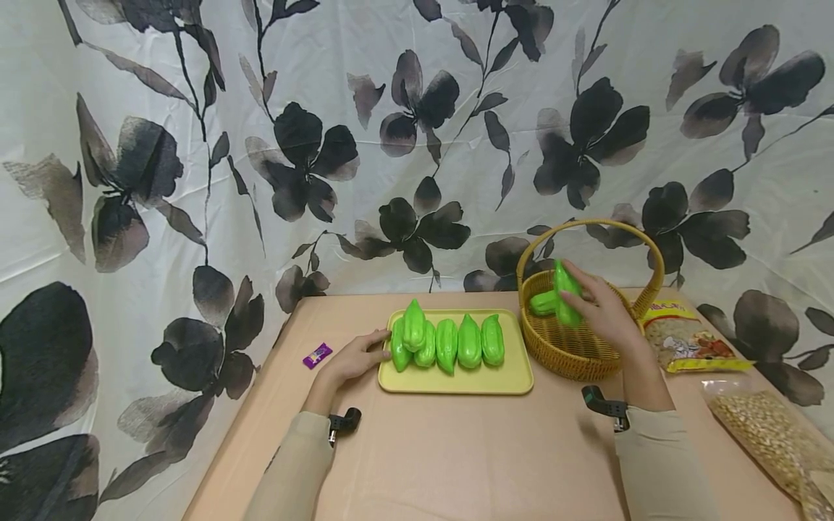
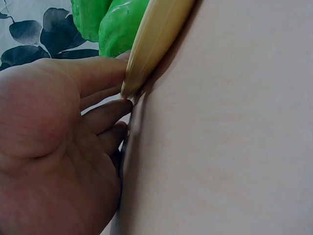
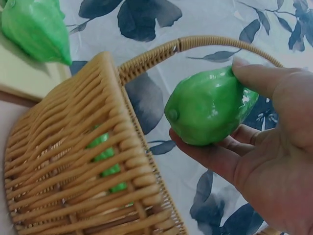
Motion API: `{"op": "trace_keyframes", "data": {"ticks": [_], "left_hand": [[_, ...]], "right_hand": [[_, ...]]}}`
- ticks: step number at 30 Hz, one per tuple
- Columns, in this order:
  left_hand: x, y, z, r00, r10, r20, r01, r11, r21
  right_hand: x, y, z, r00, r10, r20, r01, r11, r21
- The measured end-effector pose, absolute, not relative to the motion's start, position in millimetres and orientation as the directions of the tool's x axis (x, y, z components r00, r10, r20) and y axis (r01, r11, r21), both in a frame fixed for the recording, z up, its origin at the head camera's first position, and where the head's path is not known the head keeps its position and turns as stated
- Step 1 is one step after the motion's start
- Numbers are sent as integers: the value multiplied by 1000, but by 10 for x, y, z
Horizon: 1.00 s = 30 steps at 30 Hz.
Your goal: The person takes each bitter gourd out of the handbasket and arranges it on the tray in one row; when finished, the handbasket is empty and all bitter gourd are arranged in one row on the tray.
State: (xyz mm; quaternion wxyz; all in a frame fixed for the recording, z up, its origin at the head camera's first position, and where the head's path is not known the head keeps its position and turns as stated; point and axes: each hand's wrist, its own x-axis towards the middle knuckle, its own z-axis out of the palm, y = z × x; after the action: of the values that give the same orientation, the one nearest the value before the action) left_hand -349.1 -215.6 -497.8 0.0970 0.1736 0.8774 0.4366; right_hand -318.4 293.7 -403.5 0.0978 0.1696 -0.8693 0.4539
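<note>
My right hand [image 1: 602, 311] holds a green bitter melon [image 3: 205, 107] between thumb and fingers, above the wicker basket [image 1: 567, 369]. Another bitter melon [image 1: 542, 303] lies inside that basket, partly seen through the weave in the right wrist view. Several more glossy bitter melons [image 1: 469, 344] lie in a row on a yellow tray [image 1: 456, 386], with one on top at the left end. At the tray's left edge, my left hand [image 1: 348, 362] grips the rim, its thumb and fingers touching it in the left wrist view.
Left of the tray lies a small purple wrapped packet [image 1: 317, 355]. Behind and right of the basket is a yellow-and-red food bag [image 1: 691, 340]; nearer stands a clear bag of pale kernels [image 1: 762, 434]. A floral cloth [image 1: 404, 181] hangs behind the table.
</note>
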Motion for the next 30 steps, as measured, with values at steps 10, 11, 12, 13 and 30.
{"op": "trace_keyframes", "data": {"ticks": [10, 11, 12, 13, 30], "left_hand": [[-3502, -2152, -4989, -917, 398, -11, 234, 561, 794], [-3503, -2152, -4989, -917, 399, -11, 234, 560, 795], [-3503, -2152, -4990, -917, 399, -11, 234, 559, 796], [-3504, -2152, -4990, -917, 400, -11, 234, 559, 796], [-3513, -2154, -5006, -920, 393, -15, 228, 566, 792]], "right_hand": [[-3120, 2757, -3916, -899, -245, 362, -435, 415, -799], [-3119, 2737, -3906, -899, -241, 366, -436, 399, -807], [-3114, 2717, -3895, -899, -238, 368, -435, 386, -814], [-3111, 2695, -3885, -900, -236, 367, -432, 366, -824], [-3126, 2219, -3914, -889, -260, 377, -437, 242, -866]]}}
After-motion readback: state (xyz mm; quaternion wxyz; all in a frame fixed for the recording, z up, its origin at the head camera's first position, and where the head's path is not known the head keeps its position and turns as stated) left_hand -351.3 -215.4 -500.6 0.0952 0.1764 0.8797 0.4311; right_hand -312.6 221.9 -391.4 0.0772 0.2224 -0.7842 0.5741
